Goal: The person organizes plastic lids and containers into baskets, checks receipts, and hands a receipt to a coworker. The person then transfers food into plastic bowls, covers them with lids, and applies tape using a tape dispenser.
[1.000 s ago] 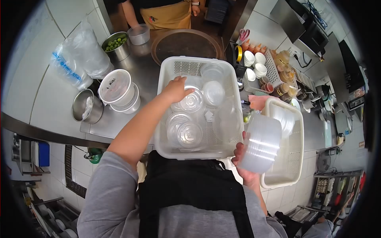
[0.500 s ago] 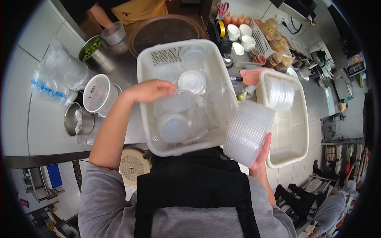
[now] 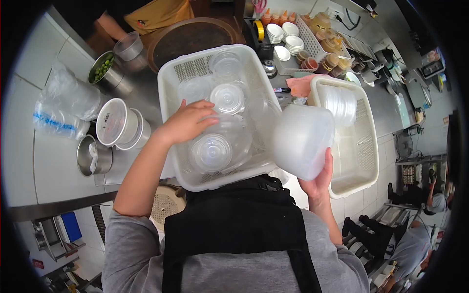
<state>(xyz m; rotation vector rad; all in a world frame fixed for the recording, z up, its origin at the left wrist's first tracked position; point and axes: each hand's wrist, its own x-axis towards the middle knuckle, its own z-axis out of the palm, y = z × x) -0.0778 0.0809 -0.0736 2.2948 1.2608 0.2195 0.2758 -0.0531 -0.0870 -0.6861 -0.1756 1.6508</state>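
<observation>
My left hand (image 3: pixel 188 121) is over the left side of a white plastic basket (image 3: pixel 168 139), palm down, fingers apart and nothing in its grasp. Below and beside it lie loose clear plastic containers and lids, among them a round lid (image 3: pixel 227 99) near the fingertips and another round lid (image 3: pixel 211 153) closer to me. At the basket's right edge my right hand (image 3: pixel 318 177) grips a tilted stack of clear plastic containers (image 3: pixel 304 141) from below and the right. The stack is slightly blurred, and its far side hides some of that hand's fingers.
A second white basket (image 3: pixel 356 183) at right holds a row of stacked clear lids (image 3: pixel 339 106). White tubs (image 3: pixel 117 124), a steel pot (image 3: pixel 94 155) and plastic bags (image 3: pixel 73 97) stand left. Beyond is a round brown tray (image 3: pixel 193 44); a co-worker's arm (image 3: pixel 111 25) reaches in there.
My left hand has moved slightly down and left, and its fingers have spread. The stack in my right hand has turned, showing a smoother side instead of its ribbed rims. The view has shifted slightly.
</observation>
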